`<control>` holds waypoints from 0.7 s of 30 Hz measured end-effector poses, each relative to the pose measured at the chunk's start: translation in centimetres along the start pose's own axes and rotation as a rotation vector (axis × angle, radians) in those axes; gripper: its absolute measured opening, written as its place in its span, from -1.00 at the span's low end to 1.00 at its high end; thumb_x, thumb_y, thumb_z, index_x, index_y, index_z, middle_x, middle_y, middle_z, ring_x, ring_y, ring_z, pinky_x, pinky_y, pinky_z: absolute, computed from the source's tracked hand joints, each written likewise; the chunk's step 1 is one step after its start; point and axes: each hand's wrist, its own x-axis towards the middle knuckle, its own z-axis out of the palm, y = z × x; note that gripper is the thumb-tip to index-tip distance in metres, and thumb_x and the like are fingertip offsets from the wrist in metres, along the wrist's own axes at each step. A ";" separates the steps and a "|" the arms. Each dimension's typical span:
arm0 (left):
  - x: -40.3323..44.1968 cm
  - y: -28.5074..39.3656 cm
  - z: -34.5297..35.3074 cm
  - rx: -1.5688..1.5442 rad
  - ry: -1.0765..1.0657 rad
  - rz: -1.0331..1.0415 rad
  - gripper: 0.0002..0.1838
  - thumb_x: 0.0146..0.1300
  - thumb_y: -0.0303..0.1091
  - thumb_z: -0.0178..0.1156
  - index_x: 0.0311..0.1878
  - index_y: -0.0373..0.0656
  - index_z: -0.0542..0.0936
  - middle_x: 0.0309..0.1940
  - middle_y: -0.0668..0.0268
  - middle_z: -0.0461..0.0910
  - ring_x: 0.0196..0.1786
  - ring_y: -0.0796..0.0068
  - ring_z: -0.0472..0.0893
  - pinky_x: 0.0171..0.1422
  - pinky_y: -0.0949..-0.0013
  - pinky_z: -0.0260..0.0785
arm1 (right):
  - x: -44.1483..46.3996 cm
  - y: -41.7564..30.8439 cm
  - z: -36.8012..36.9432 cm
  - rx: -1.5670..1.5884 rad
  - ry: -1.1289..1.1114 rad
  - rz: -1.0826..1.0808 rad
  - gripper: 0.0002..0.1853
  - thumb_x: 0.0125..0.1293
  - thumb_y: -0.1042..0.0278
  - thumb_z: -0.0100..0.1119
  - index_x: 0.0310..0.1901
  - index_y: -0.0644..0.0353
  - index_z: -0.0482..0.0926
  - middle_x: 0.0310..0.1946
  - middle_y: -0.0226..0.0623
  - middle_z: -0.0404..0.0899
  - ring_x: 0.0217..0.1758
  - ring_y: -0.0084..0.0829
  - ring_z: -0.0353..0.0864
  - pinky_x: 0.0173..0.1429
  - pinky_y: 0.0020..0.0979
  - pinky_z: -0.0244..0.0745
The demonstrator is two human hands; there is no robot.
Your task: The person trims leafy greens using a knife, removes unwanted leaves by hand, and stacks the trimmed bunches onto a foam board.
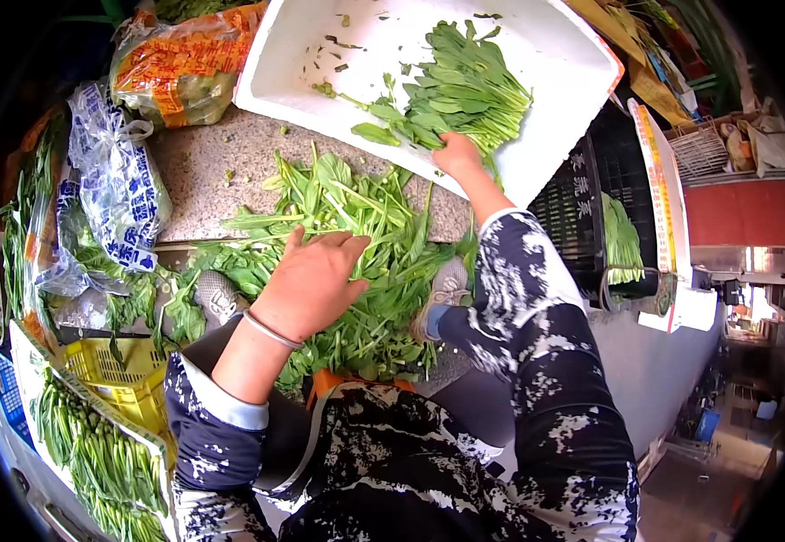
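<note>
Your left hand has spread fingers; whether your right hand grips is unclear. Bunched greens likely bruise: grasp stems.

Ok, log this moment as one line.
left hand: open, over loose greens | right hand: at leafy bunch | leafy bunch: inside white box

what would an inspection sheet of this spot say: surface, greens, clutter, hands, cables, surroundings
Surface: speckled slab, scattered with bits
Greens: bunch in white box; loose pile between the shoes
Clutter: orange-printed bag, blue-printed bag at left
Left hand: open over the pile, holding nothing visible; contact unclear
Right hand: at the bunch's near side, grip unclear
Cables: nothing seen
Surroundings: yellow crate left, black crate right
</note>
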 end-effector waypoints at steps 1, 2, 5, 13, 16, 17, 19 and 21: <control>0.5 -0.1 0.3 0.055 0.035 0.000 -0.47 0.05 -0.23 0.18 0.12 -0.10 0.34 0.03 0.17 0.43 0.15 0.21 0.37 0.32 -0.06 0.00 | 0.7 -1.1 0.1 -0.016 -0.137 0.132 -0.69 0.07 0.20 0.10 -0.15 0.10 0.57 -0.18 -0.16 0.56 -0.08 -0.18 0.54 -0.06 -0.25 0.42; 1.0 -0.2 0.6 0.111 0.071 0.001 -0.47 0.05 -0.23 0.18 0.12 -0.11 0.34 0.02 0.16 0.43 0.12 0.22 0.40 0.31 -0.04 0.02 | 1.4 -2.2 0.2 -0.048 -0.196 0.164 -0.71 0.09 0.20 0.08 -0.15 0.09 0.57 -0.19 -0.17 0.57 -0.10 -0.19 0.54 -0.07 -0.25 0.42; 2.3 -0.8 1.2 0.183 -0.046 -0.090 -0.46 0.01 -0.23 0.20 0.10 -0.14 0.34 0.00 0.13 0.44 0.06 0.20 0.44 0.26 -0.04 0.09 | 2.4 -5.3 0.8 0.016 -0.234 0.113 -0.79 0.17 0.22 0.02 -0.26 0.10 0.58 -0.25 -0.16 0.58 -0.20 -0.22 0.57 -0.14 -0.26 0.44; 5.0 0.3 2.6 0.215 -0.125 -0.022 -0.45 -0.03 -0.22 0.22 0.08 -0.14 0.36 -0.11 0.15 0.48 -0.02 0.20 0.48 0.15 0.09 0.21 | 4.9 -1.8 -5.2 0.373 0.187 -0.124 -0.68 0.10 0.40 0.00 -0.08 -0.02 0.55 -0.24 -0.21 0.57 -0.18 -0.18 0.54 -0.11 -0.28 0.43; 5.4 0.2 3.2 0.217 -0.115 0.022 -0.48 -0.03 -0.22 0.22 0.04 -0.14 0.38 -0.16 0.18 0.49 -0.05 0.21 0.48 0.11 0.12 0.24 | 7.6 3.6 -8.6 0.114 0.384 0.019 -0.64 0.08 0.47 -0.09 -0.07 0.00 0.54 -0.11 -0.17 0.48 -0.01 -0.16 0.45 0.01 -0.24 0.38; 5.4 0.2 3.1 0.226 -0.140 0.009 -0.48 -0.03 -0.22 0.22 0.04 -0.13 0.38 -0.17 0.19 0.48 -0.05 0.22 0.48 0.10 0.13 0.24 | 8.8 5.3 -9.0 0.103 0.376 0.057 -0.64 0.08 0.46 -0.11 -0.07 0.02 0.53 -0.10 -0.14 0.49 0.00 -0.13 0.45 0.04 -0.23 0.36; 5.4 -0.1 3.3 0.235 -0.164 -0.012 -0.48 -0.03 -0.22 0.22 0.03 -0.13 0.38 -0.18 0.20 0.48 -0.05 0.22 0.48 0.10 0.13 0.25 | 10.2 6.8 -10.1 0.091 0.232 0.125 -0.62 0.05 0.46 -0.11 -0.05 0.04 0.51 -0.06 -0.10 0.48 0.02 -0.09 0.44 0.07 -0.24 0.35; 5.1 -0.9 3.8 0.212 -0.088 0.008 -0.58 -0.03 -0.17 0.24 -0.13 -0.16 0.42 -0.27 0.16 0.51 -0.11 0.18 0.52 0.06 0.09 0.29 | 12.1 8.9 -9.6 0.079 0.177 0.132 -0.61 0.04 0.47 -0.12 -0.05 0.04 0.50 -0.05 -0.07 0.47 0.03 -0.08 0.44 0.06 -0.24 0.36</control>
